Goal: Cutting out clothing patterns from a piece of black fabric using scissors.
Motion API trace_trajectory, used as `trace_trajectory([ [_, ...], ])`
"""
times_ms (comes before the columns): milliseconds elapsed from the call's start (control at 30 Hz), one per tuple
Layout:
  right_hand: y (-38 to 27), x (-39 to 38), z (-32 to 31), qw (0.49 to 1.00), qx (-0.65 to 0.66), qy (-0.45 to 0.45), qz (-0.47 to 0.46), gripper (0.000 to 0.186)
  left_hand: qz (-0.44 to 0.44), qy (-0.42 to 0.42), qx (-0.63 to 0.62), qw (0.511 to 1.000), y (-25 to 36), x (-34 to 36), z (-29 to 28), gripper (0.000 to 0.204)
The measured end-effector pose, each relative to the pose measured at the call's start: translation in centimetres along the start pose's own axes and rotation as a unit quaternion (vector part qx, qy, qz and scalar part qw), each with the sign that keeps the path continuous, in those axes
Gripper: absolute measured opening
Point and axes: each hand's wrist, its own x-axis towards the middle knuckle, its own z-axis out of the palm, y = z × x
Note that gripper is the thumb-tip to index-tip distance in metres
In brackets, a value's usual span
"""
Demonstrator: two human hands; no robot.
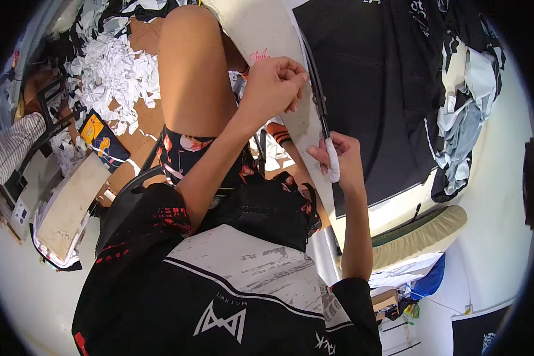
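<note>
My right hand (347, 155) is closed around the white-wrapped handle (333, 163) of a slim dark tool whose exact kind I cannot make out. Its dark shaft points away from me along the near edge of a black fabric panel (374, 118), which lies flat on a pale table. Farther forward and to the left, my left hand (277, 86) is raised by the table's edge with its fingers curled together. Whatever is pinched in it, if anything, is hidden. Dark strips (316, 77) run along the panel's edge, close to the left fingers.
White and grey fabric scraps (463, 118) lie at the panel's right side. More white scraps (115, 77) are heaped on brown cardboard at the far left. A worn padded seat (71, 207) stands left, and a curved board with a tan cloth cover (427, 237) is at right.
</note>
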Motion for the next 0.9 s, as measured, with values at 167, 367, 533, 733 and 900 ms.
trace_trajectory([
  [167,-0.6,0.6,0.3,1.0,-0.009,-0.012,-0.003,0.031,-0.002,-0.004,0.007,1.0,0.0,0.1,-0.2,0.013],
  [367,-2.1,1.5,0.8,0.999,-0.024,-0.02,-0.014,0.026,-0.013,-0.016,0.001,1.0,0.1,0.0,-0.4,0.017],
  [533,-2.8,2.2,1.9,0.999,-0.002,0.028,-0.033,0.036,-0.025,-0.017,0.008,0.999,0.0,0.1,-0.4,0.017],
  [733,-3.5,2.6,2.0,0.999,-0.016,0.028,-0.028,0.034,-0.014,-0.029,-0.012,0.999,0.0,0.1,-0.5,0.014],
  [900,-3.6,2.8,2.1,0.998,-0.038,0.037,-0.028,0.034,-0.02,-0.024,-0.01,0.999,0.1,0.0,-0.4,0.017],
])
